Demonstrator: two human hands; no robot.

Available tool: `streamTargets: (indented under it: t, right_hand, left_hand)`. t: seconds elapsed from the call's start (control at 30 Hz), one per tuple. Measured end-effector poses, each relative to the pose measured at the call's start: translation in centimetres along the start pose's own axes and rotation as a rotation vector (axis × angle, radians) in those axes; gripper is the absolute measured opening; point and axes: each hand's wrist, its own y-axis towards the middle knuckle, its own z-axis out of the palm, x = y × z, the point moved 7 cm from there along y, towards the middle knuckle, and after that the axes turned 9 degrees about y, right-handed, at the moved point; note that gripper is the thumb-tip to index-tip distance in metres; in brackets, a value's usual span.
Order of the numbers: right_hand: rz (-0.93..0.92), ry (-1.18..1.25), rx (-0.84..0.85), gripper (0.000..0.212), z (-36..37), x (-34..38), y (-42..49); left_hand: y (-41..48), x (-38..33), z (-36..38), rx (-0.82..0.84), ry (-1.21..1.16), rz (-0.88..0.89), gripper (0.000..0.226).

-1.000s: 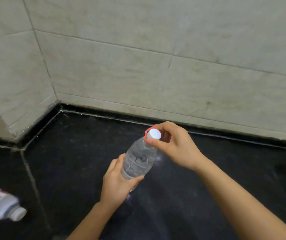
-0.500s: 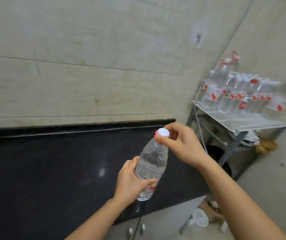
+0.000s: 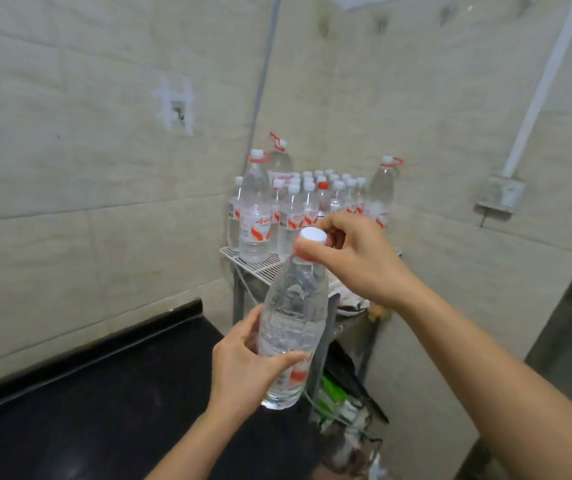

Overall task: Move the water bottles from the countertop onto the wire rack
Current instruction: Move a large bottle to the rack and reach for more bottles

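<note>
I hold a clear water bottle [image 3: 293, 317] with a white cap in the air over the right end of the black countertop [image 3: 104, 410]. My left hand [image 3: 243, 365] wraps its lower body. My right hand [image 3: 353, 258] pinches the neck and cap. Behind it stands the white wire rack [image 3: 260, 268] in the wall corner, crowded with several upright bottles [image 3: 291, 209], some tall with red handle rings. The held bottle hides part of the rack's front edge.
Tiled walls close in on the left and behind the rack. A white pipe [image 3: 541, 84] runs down to a grey box [image 3: 501, 195] on the right wall. Bags and clutter [image 3: 343, 403] lie under the rack. A grey cable [image 3: 263, 77] hangs in the corner.
My view has swung right from the countertop toward the rack. Both hands carried the bottle along, and the rack now sits straight ahead and closer.
</note>
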Motion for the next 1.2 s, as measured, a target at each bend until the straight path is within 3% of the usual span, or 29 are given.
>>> streamTargets:
  t: [0.4,0.6,0.83,1.0,1.2]
  right_hand:
    - [-0.008,-0.109,-0.212,0.033,-15.5,-7.9,17.1]
    - [-0.042,-0.210,-0.161,0.038,-18.1,-14.5,23.4]
    - [-0.083,-0.200,-0.071,0.041,-19.9,-24.3,30.2]
    - [-0.065,-0.204,-0.010,0.037,-20.1,-29.6,33.9]
    - [-0.074,-0.212,0.043,0.047,-20.2,-33.9,36.5]
  left_hand:
    - [20.1,-8.4,13.2,0.123,0.001,0.210,0.071]
    - [26.9,-7.7,20.2,0.119,-0.004,0.190,0.062]
    - [33.8,-4.9,27.5,-0.003,0.007,0.106,0.053]
    - [37.9,-2.5,31.2,-0.073,0.002,0.017,0.053]
    - [40.7,-0.9,34.3,-0.084,-0.016,-0.043,0.061]
